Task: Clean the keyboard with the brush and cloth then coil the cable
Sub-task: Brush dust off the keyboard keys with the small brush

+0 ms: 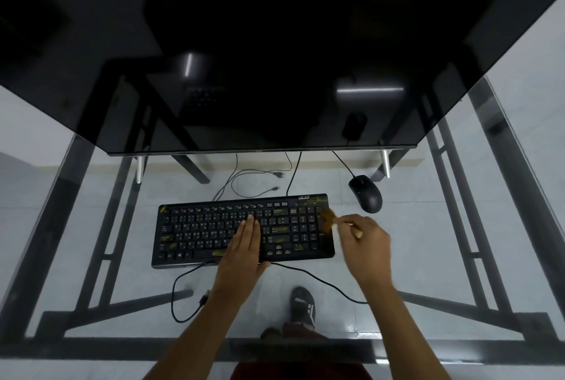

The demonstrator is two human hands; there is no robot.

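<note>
Your left hand (244,245) lies flat, fingers straight, pinning the light, slide-prone keyboard (241,230) at tabletop (91,220) centre; your right hand (365,243) pinches the brush (328,217) at its three o'clock edge.

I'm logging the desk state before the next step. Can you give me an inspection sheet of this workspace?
Surface: glass desk, floor and black frame visible through it.
Job's things: keyboard flat on the glass; brush at its right end, blurred; cloth not seen.
Clutter: mouse beyond the keyboard's right end.
Hands: left hand flat on the keys; right hand grips the brush.
Cables: keyboard cable loose along the near edge, uncoiled; thin cables beyond the keyboard.
Surroundings: dark monitor beyond; a foot below the glass.
</note>
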